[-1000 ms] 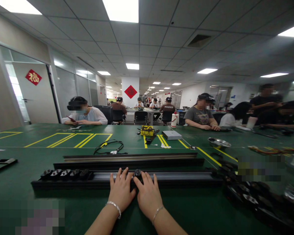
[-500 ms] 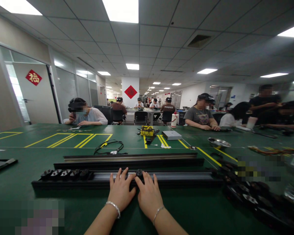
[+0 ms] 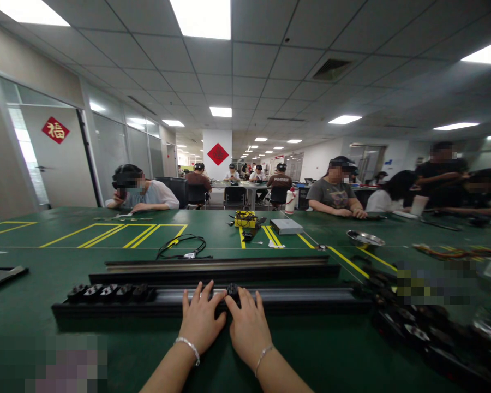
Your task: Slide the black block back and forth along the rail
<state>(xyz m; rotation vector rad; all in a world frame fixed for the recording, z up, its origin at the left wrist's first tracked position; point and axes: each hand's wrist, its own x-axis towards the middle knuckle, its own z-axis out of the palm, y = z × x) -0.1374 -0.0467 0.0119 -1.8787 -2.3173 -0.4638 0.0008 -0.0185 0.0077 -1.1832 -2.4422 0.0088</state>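
Observation:
A long black rail [image 3: 303, 295] with a grey channel lies across the green table before me. My left hand [image 3: 200, 316] has its fingers spread over the rail, its index fingertip close to a small black round socket module [image 3: 232, 290]. From the other side, my right hand [image 3: 247, 325] has fingers around that same module, which sits on the rail. Its underside is hidden. Several black socket modules [image 3: 108, 292], some with lighter faces, stand in a row at the rail's left end. Behind it lies a second long rail [image 3: 216, 268].
A heap of black modules [image 3: 425, 327] lies at the right. A coiled black cable [image 3: 184, 245], a yellow box with wires [image 3: 245, 219], a silver box [image 3: 286, 226] and a metal bowl [image 3: 365, 238] are farther back. People sit along the table's far side.
The view has shifted very slightly. Both hands stay at the same place on the rail, and the small black module has not visibly moved.

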